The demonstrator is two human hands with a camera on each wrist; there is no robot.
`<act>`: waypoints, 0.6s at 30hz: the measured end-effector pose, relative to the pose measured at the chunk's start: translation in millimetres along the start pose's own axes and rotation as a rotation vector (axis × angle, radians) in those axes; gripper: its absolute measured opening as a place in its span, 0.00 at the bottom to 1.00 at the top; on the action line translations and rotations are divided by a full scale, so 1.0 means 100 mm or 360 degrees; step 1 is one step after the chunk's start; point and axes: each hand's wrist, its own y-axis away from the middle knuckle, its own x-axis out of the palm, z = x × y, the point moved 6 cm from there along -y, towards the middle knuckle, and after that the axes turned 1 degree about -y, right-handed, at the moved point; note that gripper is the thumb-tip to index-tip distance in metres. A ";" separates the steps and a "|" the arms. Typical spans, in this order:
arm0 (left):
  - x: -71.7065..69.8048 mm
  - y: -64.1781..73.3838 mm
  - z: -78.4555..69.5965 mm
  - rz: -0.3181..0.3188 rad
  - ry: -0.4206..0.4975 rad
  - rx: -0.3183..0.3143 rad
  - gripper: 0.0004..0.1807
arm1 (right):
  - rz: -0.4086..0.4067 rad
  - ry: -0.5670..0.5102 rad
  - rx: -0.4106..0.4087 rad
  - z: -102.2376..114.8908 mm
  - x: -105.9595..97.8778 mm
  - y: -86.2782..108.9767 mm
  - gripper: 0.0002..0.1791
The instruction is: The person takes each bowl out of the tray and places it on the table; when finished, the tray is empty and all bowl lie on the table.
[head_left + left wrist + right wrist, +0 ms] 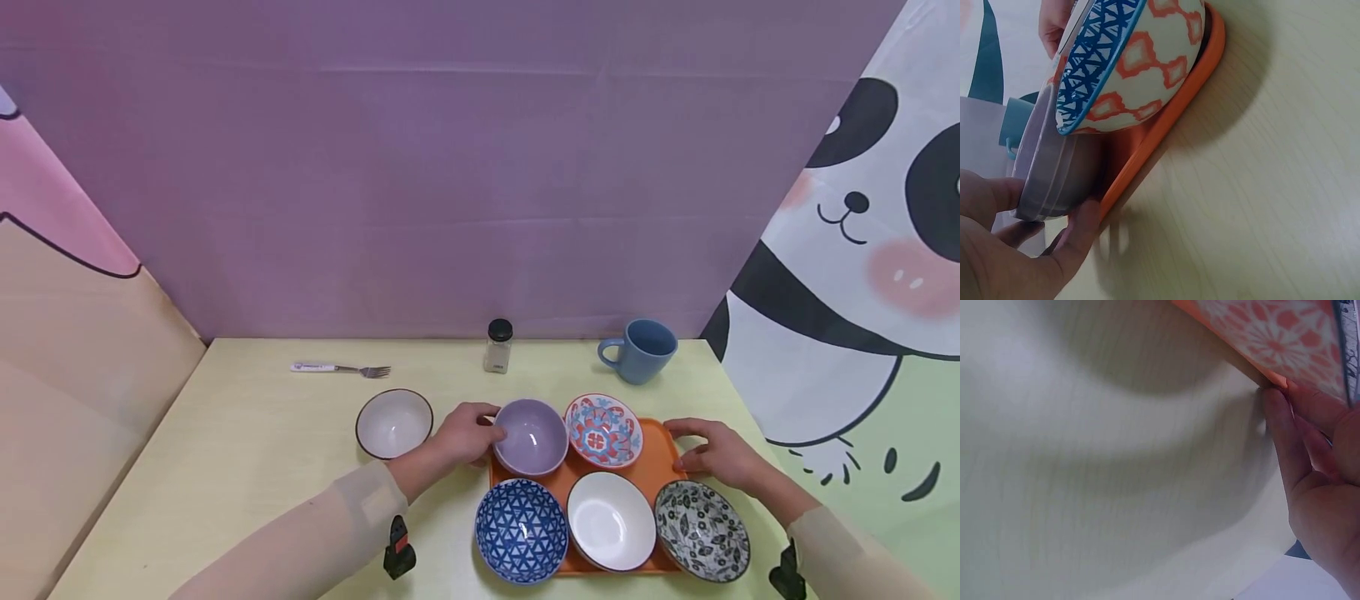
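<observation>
My left hand (467, 432) grips the lilac bowl (531, 437) at its left side, with the thumb at the rim. In the left wrist view, another finger of that hand reaches the edge of the orange tray (1141, 153). My right hand (716, 452) pinches the tray's right edge, seen close in the right wrist view. The tray also bears a red-and-blue floral bowl (603, 430), a blue triangle-patterned bowl (521, 531), a white bowl (611, 522) and a black-and-white floral bowl (702, 531), which leans over the tray's right edge.
Left of the tray, a dark-rimmed white bowl (394, 424) stands beside my left wrist. A fork (341, 368), a black-capped shaker (498, 346) and a blue mug (640, 351) are along the back of the table (247, 475). A purple backdrop (465, 183) rises behind.
</observation>
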 end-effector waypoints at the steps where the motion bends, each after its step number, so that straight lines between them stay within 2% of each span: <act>1: 0.00 0.01 0.00 0.0003 0.0010 0.0008 0.28 | 0.0004 0.0019 -0.0007 0.00 0.00 0.00 0.35; 10: -0.01 0.00 -0.01 -0.0019 0.0103 0.0010 0.26 | 0.0037 -0.0022 -0.0037 0.05 -0.01 0.03 0.37; 18: 0.01 -0.04 0.05 -0.0051 0.0129 0.0012 0.24 | 0.0004 0.0039 -0.0052 0.00 0.00 0.05 0.38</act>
